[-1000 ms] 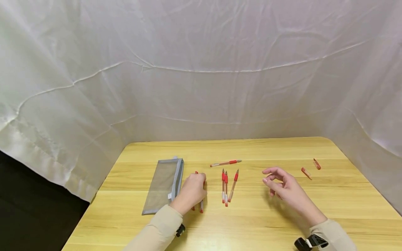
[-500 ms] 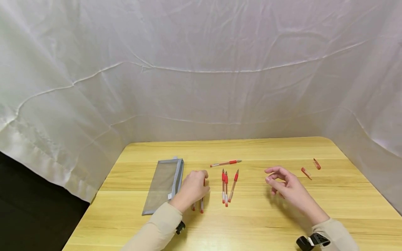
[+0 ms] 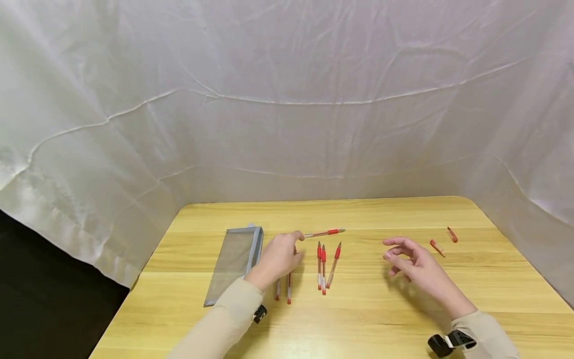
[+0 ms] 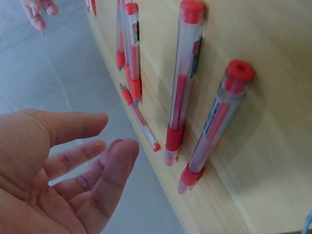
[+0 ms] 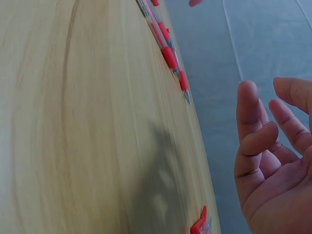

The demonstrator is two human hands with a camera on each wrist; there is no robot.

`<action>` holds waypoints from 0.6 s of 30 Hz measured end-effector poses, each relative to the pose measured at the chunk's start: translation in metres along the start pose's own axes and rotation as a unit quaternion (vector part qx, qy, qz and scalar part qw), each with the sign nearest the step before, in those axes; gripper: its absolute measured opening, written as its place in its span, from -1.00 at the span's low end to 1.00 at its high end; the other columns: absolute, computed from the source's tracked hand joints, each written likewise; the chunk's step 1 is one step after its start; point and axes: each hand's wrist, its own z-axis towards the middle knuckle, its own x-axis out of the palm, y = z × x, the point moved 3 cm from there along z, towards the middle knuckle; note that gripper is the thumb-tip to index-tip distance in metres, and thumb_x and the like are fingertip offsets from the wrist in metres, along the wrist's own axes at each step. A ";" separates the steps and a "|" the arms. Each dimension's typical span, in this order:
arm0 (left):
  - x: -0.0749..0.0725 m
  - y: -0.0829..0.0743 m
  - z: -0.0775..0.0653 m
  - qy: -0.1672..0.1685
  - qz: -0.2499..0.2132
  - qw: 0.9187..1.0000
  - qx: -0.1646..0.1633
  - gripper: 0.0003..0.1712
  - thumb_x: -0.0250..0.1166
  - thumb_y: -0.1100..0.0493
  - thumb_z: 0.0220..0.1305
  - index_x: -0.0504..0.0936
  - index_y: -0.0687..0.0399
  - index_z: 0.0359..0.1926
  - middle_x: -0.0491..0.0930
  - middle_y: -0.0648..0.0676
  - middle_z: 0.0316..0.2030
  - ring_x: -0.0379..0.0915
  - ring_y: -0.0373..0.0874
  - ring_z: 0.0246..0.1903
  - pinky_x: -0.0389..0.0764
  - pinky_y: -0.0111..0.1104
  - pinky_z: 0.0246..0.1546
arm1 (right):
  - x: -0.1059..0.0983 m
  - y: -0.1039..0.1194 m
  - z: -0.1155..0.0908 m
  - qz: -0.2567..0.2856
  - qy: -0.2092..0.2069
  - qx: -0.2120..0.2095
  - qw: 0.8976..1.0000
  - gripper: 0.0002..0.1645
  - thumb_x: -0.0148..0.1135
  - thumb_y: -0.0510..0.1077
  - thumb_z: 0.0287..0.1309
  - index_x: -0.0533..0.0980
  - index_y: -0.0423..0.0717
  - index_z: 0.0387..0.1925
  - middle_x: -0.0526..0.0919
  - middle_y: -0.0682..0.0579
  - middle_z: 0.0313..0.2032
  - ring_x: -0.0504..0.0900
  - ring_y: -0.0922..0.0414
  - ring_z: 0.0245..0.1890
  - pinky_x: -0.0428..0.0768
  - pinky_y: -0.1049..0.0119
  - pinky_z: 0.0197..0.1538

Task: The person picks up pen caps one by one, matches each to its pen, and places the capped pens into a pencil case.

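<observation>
My left hand (image 3: 279, 255) hovers over two red gel pens, its fingers loosely bent and apart with nothing between them. In the left wrist view those pens, one nearer the middle (image 4: 181, 83) and one to its right (image 4: 214, 129), lie on the table below the fingers. The fingertips reach close to a pen lying crosswise (image 3: 325, 233) and overlap its end in the head view. Three uncapped red pens (image 3: 324, 269) lie side by side, tips pointing away. My right hand (image 3: 414, 264) is raised above the table at the right, fingers loosely bent and holding nothing.
A grey mesh zip pouch (image 3: 230, 264) lies left of the left hand, partly covered by the forearm. Two red pen caps (image 3: 437, 248) lie beyond the right hand. A pale curtain (image 3: 314, 124) rises behind the wooden table (image 3: 350, 324).
My left hand has lifted off the two left pens, leaving them on the table, and moved up and right toward the crosswise pen. The right hand has drifted slightly right.
</observation>
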 end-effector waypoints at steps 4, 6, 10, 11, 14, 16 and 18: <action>-0.001 0.001 0.006 -0.001 0.012 1.000 0.003 -0.57 0.44 0.25 0.42 0.66 0.12 0.27 0.69 0.01 -0.39 0.43 -0.25 -0.59 0.44 -0.43 -0.59 | -0.005 -0.001 0.000 -0.015 0.002 0.010 1.000 -0.49 0.20 -0.12 0.60 0.40 -0.24 0.41 0.73 0.08 -0.10 0.78 0.10 -0.35 0.60 0.25 -0.45; -0.001 0.001 0.009 -0.003 0.023 1.000 0.006 -0.56 0.45 0.23 0.42 0.66 0.11 0.27 0.73 0.04 -0.31 0.49 -0.24 -0.52 0.47 -0.43 -0.56 | -0.008 -0.003 0.000 -0.024 0.000 0.011 1.000 -0.48 0.20 -0.12 0.60 0.39 -0.24 0.42 0.73 0.09 -0.09 0.78 0.11 -0.34 0.61 0.25 -0.44; -0.001 0.001 0.016 -0.003 0.036 0.999 0.010 -0.54 0.45 0.22 0.42 0.65 0.07 0.30 0.79 0.10 -0.17 0.61 -0.18 -0.39 0.51 -0.42 -0.53 | -0.014 -0.006 -0.001 -0.035 -0.012 0.003 0.999 -0.50 0.21 -0.14 0.58 0.41 -0.26 0.39 0.73 0.26 -0.13 0.78 0.16 -0.34 0.62 0.25 -0.44; -0.001 0.000 0.018 -0.002 0.038 0.999 0.011 -0.53 0.44 0.22 0.43 0.65 0.07 0.31 0.80 0.11 -0.13 0.65 -0.16 -0.35 0.52 -0.41 -0.51 | -0.016 -0.007 -0.001 -0.038 -0.014 0.000 0.999 -0.51 0.21 -0.15 0.58 0.41 -0.26 0.38 0.73 0.31 -0.14 0.79 0.16 -0.35 0.62 0.25 -0.44; 0.000 0.000 0.024 0.001 0.043 0.999 0.016 -0.53 0.43 0.22 0.44 0.64 0.06 0.32 0.81 0.14 -0.06 0.71 -0.11 -0.26 0.55 -0.40 -0.47 | -0.021 -0.011 -0.002 -0.039 -0.016 -0.003 0.999 -0.54 0.21 -0.17 0.58 0.42 -0.25 0.36 0.73 0.42 -0.16 0.80 0.16 -0.35 0.62 0.26 -0.45; 0.002 0.000 0.028 0.003 0.046 0.999 0.018 -0.53 0.42 0.23 0.44 0.64 0.04 0.32 0.80 0.14 -0.03 0.73 -0.09 -0.21 0.57 -0.39 -0.45 | -0.024 -0.013 -0.002 -0.037 -0.015 0.000 0.999 -0.55 0.21 -0.17 0.58 0.42 -0.23 0.35 0.73 0.39 -0.15 0.80 0.15 -0.34 0.61 0.26 -0.44; 0.004 -0.001 0.032 0.006 0.047 0.999 0.019 -0.53 0.41 0.23 0.45 0.64 0.03 0.33 0.80 0.14 0.00 0.73 -0.09 -0.16 0.58 -0.39 -0.41 | -0.027 -0.015 -0.002 -0.039 -0.013 0.004 0.999 -0.56 0.20 -0.15 0.59 0.42 -0.21 0.36 0.74 0.35 -0.14 0.80 0.15 -0.34 0.61 0.26 -0.44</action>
